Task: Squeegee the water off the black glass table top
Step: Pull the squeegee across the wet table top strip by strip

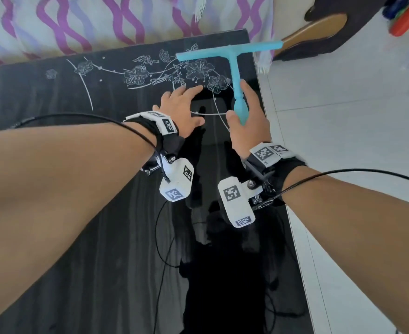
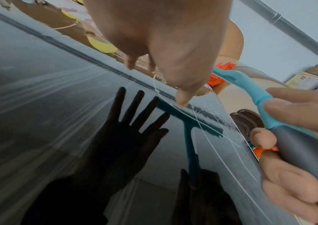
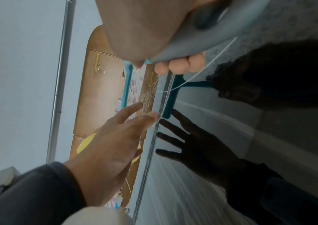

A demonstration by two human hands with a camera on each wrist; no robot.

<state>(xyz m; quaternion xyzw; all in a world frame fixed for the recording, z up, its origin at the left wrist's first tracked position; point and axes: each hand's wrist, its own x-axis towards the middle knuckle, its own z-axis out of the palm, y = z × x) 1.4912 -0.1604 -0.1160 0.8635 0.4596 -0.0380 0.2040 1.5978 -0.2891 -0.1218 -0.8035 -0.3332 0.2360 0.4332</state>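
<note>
1. The black glass table top [image 1: 102, 213] fills the room's middle, streaked with water, a white flower pattern at its far end.
2. The turquoise squeegee [image 1: 235, 68] hangs near the far right corner, its blade apparently just above the glass.
3. The right hand [image 1: 248, 121] is wrapped round the squeegee's handle.
4. The left hand [image 1: 181, 109] hovers flat over the glass, fingers spread wide, holding nothing.
5. Risk, as I judge it: a tilted blade would leave streaks, and a stroke this close to the right edge could push water onto the white floor tiles [image 1: 355, 116].
</note>
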